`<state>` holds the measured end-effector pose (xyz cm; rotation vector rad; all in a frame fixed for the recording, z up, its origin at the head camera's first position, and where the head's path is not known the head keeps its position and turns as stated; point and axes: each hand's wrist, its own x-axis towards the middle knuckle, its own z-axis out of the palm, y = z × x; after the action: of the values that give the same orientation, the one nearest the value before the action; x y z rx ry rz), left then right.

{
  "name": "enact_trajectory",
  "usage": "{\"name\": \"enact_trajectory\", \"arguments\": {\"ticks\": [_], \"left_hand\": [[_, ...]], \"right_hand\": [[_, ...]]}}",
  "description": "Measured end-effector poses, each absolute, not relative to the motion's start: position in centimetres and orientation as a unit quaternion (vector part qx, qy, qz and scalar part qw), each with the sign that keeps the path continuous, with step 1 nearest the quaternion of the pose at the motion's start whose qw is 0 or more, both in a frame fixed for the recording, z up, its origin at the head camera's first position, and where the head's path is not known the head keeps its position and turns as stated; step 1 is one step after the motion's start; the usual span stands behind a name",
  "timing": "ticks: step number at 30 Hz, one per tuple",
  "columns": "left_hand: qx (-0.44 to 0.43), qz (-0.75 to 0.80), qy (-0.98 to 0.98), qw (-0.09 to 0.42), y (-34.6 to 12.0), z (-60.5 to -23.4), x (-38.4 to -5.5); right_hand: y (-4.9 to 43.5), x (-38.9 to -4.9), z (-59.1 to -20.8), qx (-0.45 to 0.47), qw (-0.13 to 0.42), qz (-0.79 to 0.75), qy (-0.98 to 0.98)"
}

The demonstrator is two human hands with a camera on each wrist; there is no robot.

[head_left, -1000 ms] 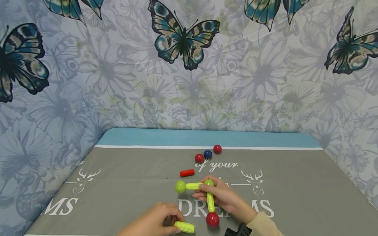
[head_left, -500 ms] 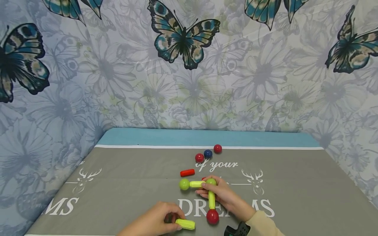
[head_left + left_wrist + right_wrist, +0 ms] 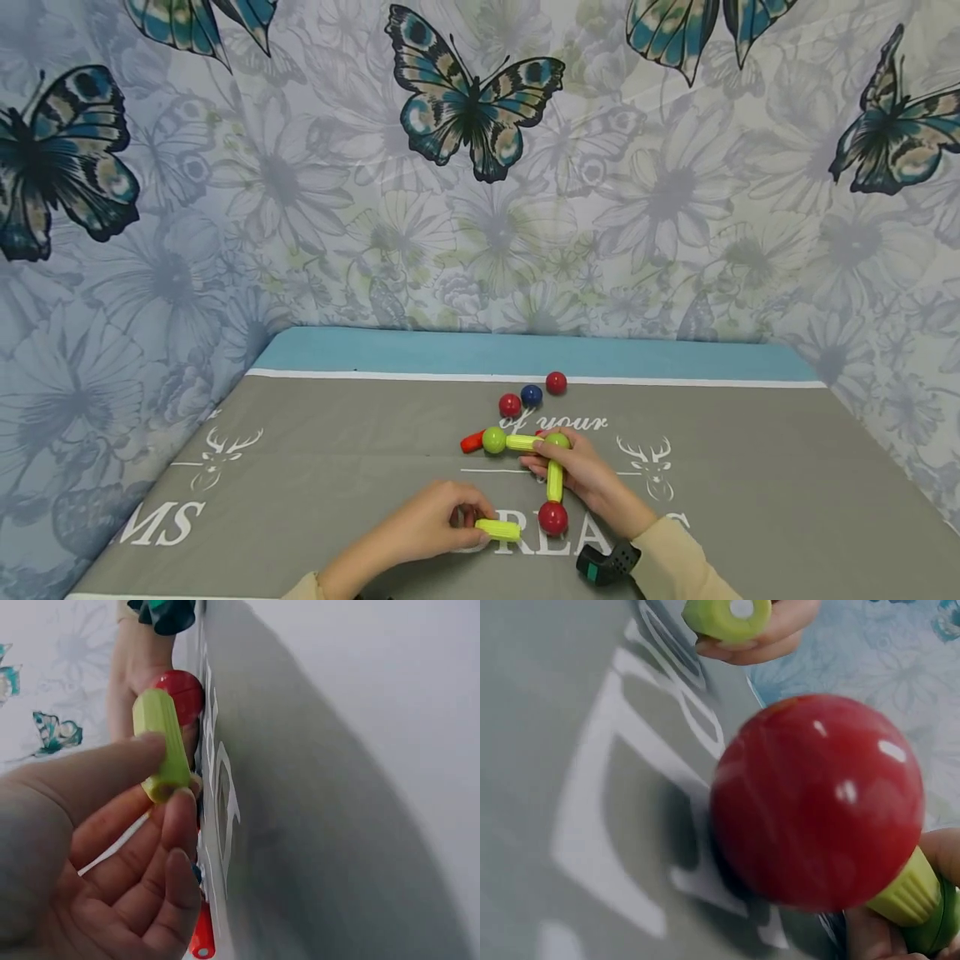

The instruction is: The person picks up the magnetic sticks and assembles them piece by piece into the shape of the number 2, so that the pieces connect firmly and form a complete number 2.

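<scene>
On the grey cloth [image 3: 315, 467], at 11 o'clock from the right hand [image 3: 583, 477], lie two red balls [image 3: 510, 406] and one blue ball [image 3: 532, 396]; one red rod [image 3: 471, 442] lies nearer 10. Clamped in that hand's fingers is a joined piece [image 3: 554, 482]: two rods, two green balls [image 3: 494, 440], one larger red ball [image 3: 553, 519]. From the held corner one rod runs to 9 o'clock, the other to 6. The left hand [image 3: 447, 523] pinches one loose rod [image 3: 501, 530], which juts to 3 from its fingertips, yellow-green and ridged, a pale round spot in its end.
</scene>
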<state>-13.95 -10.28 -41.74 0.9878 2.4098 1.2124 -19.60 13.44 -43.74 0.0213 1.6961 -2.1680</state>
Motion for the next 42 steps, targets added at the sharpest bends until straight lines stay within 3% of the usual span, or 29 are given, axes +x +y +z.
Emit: {"name": "enact_trajectory", "arguments": {"ticks": [12, 34, 38, 42], "left_hand": [[0.333, 0.405, 0.843, 0.121, -9.2, -42.4, -15.4], [0.346, 0.393, 0.848, 0.082, -8.6, -41.8, -14.3], [0.345, 0.396, 0.847, 0.082, -8.6, -41.8, -14.2], [0.344, 0.401, 0.845, 0.082, -8.6, -41.9, -14.1]], "right_hand": [[13.0, -19.8, -43.8, 0.004, 0.179, -0.766, 0.617], [12.2, -18.9, -43.5, 0.015, 0.18, -0.755, 0.63], [12.3, -18.6, -43.3, 0.0, 0.149, -0.712, 0.686], [12.2, -18.5, -43.3, -0.022, 0.078, -0.628, 0.774]]}}
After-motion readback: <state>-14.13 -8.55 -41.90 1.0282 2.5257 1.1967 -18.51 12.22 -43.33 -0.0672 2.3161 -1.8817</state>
